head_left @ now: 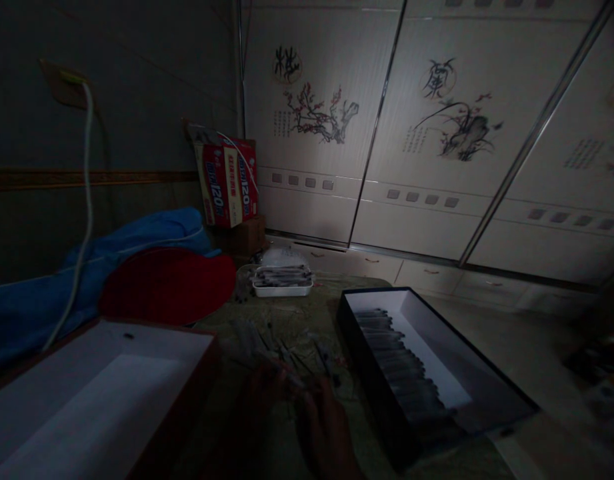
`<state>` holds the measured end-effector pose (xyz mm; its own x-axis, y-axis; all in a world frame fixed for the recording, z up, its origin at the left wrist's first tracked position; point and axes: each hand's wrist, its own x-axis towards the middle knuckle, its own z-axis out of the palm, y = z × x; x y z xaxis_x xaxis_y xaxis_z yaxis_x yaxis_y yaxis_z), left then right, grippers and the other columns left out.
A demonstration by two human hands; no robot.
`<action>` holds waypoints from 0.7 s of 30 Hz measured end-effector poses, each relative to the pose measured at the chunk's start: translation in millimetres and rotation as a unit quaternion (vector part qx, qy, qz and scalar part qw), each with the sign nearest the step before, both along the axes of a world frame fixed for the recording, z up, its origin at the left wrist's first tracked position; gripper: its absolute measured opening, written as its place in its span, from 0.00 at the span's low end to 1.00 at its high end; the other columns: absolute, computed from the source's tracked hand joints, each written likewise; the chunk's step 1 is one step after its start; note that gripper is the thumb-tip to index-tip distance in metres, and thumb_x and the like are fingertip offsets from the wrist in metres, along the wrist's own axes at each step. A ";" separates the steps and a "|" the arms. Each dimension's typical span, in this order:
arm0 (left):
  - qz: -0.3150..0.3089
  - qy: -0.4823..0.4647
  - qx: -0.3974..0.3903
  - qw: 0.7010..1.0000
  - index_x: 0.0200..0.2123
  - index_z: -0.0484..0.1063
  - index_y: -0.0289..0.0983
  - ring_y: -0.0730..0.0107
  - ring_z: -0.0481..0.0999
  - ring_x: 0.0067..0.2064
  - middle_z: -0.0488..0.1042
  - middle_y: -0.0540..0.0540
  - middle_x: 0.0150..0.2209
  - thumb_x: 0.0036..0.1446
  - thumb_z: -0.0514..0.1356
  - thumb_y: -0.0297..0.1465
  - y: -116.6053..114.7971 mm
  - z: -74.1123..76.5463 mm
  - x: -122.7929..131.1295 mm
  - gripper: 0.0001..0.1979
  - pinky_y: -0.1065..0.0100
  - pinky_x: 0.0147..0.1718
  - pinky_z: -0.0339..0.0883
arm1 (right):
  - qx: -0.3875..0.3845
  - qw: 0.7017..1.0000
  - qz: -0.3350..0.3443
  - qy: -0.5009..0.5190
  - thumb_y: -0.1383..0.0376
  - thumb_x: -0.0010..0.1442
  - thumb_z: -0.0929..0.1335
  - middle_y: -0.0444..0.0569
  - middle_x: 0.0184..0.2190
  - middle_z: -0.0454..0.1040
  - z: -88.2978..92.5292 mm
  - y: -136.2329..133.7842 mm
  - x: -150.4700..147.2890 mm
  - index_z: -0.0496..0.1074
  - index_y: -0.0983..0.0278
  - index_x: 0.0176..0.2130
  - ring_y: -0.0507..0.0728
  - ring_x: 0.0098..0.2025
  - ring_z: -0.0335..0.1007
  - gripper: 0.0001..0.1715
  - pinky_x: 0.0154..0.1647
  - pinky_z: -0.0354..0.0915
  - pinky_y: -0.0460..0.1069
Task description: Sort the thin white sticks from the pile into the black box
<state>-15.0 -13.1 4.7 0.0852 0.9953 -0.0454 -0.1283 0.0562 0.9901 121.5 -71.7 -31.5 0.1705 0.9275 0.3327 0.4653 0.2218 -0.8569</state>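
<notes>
My left hand (263, 387) and my right hand (327, 417) are close together over the table, fingers closed. Between them is a thin, pale, see-through stick (293, 377), possibly a pen part; the dim light blurs it. Just beyond my fingers lie loose thin dark and clear sticks (271, 343). On the right, a black box (371, 380) with a white inside holds a long row of slender dark, pen-like sticks (401, 363). Farther back, a small white tray (283, 291) is filled with similar sticks (283, 275).
An open box (157, 333) with white inside stands at left. Behind it are a red round pad (167, 283) and blue cloth (151, 230). A white cable (89, 173) hangs from the wall. Red cartons (229, 180) stand before white sliding doors (317, 60).
</notes>
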 end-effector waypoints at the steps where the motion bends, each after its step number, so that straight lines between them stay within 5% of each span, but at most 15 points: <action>1: -0.003 -0.002 -0.001 1.000 0.24 0.73 0.37 0.60 0.78 0.27 0.78 0.46 0.23 0.40 0.64 0.44 0.3 0.4 0.3 0.15 0.63 0.30 0.73 | -0.001 1.000 0.001 0.000 0.51 0.65 0.57 0.47 0.28 0.75 -1.9 0.3 -0.1 0.70 0.59 0.40 0.53 0.27 0.71 0.21 0.26 0.63 0.44; 7: -0.021 -0.009 -0.005 1.000 0.25 0.74 0.38 0.59 0.78 0.28 0.79 0.46 0.24 0.41 0.64 0.45 -4.6 4.0 0.1 0.16 0.62 0.30 0.73 | 0.029 0.998 -0.045 -0.013 0.44 0.62 0.54 0.50 0.25 0.74 -15.5 2.0 -2.6 0.72 0.59 0.33 0.56 0.27 0.72 0.29 0.26 0.64 0.46; 12: 0.001 -0.001 -0.004 1.000 0.25 0.74 0.38 0.60 0.78 0.30 0.78 0.46 0.25 0.41 0.64 0.45 -4.7 3.7 -1.3 0.16 0.64 0.32 0.72 | 0.013 1.000 -0.016 -0.020 0.50 0.65 0.56 0.47 0.27 0.75 -3.6 0.1 -2.4 0.70 0.59 0.38 0.54 0.26 0.71 0.22 0.26 0.64 0.45; 21: -0.010 0.000 0.007 1.000 0.25 0.74 0.37 0.59 0.78 0.29 0.78 0.45 0.24 0.41 0.64 0.47 -2.3 1.6 0.2 0.18 0.63 0.31 0.72 | 0.011 1.000 -0.012 -0.002 0.47 0.64 0.56 0.44 0.22 0.72 7.4 -3.1 0.0 0.71 0.57 0.33 0.53 0.22 0.68 0.24 0.22 0.60 0.44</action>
<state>-14.8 -15.4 6.3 0.1042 0.9941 -0.0309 -0.1280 0.0442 0.9908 121.5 -74.9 -24.1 0.1911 0.9154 0.3542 0.4742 0.2298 -0.8499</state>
